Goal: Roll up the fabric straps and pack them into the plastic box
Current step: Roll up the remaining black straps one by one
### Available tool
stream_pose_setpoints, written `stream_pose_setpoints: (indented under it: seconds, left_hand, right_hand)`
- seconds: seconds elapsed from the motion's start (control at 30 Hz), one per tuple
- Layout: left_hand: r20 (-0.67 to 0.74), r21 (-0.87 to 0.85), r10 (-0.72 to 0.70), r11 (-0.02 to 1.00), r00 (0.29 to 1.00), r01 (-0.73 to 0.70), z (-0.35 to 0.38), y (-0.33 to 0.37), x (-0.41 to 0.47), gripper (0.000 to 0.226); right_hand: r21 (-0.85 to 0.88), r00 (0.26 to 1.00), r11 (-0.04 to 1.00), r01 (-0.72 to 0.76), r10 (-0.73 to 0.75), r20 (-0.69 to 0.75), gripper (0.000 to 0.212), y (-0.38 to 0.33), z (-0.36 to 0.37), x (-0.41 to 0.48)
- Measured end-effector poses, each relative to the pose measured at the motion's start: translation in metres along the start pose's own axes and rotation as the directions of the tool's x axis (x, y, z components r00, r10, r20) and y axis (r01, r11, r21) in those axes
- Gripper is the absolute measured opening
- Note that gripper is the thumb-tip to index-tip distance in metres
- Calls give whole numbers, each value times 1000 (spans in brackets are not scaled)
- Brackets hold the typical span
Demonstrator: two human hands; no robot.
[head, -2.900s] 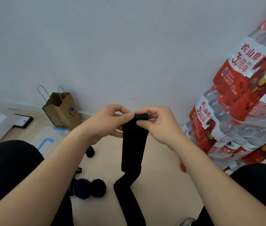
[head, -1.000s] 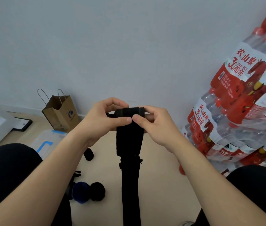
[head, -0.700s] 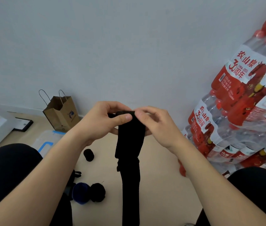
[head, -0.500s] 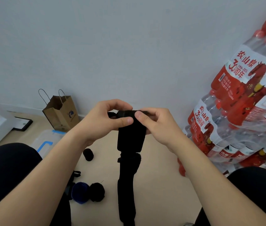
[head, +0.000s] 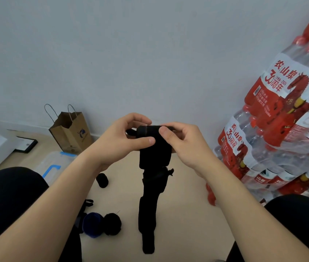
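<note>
A black fabric strap (head: 151, 188) hangs down in front of me, its top end wound into a small roll between my hands. My left hand (head: 120, 140) pinches the roll from the left with thumb and fingers. From the right, my right hand (head: 185, 143) grips it, thumb on top. The free tail reaches the floor. On the floor lie a black rolled strap (head: 102, 180), a dark blue roll (head: 91, 224) and another black roll (head: 112, 223). The clear plastic box (head: 52, 163) with blue latches sits at the left, partly hidden by my left arm.
A brown paper bag (head: 69, 133) stands against the wall behind the box. Stacked packs of bottled water (head: 274, 133) fill the right side. My knees in black trousers frame the lower corners. A black-framed board (head: 25, 145) lies at far left.
The roll at the top of the strap has grown thicker as both hands turned it. The hanging tail has shortened and its lower end has risen.
</note>
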State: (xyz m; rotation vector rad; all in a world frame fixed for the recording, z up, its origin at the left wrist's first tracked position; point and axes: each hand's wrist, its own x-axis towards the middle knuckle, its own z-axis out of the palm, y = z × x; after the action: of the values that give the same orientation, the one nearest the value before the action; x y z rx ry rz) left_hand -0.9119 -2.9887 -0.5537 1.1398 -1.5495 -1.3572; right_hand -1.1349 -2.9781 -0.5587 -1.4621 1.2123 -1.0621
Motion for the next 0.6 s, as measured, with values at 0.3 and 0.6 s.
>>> stream_pose_setpoints:
  seconds: [0.3, 0.6]
  left_hand:
    - [65, -52, -24, 998, 998, 27, 1, 0, 0, 21]
    - [83, -78, -42, 996, 996, 49, 4, 1, -2, 25]
  right_hand:
    - [73, 999, 997, -29, 31, -28, 24, 0, -2, 1]
    - [52, 996, 996, -75, 77, -45, 29, 0, -5, 1]
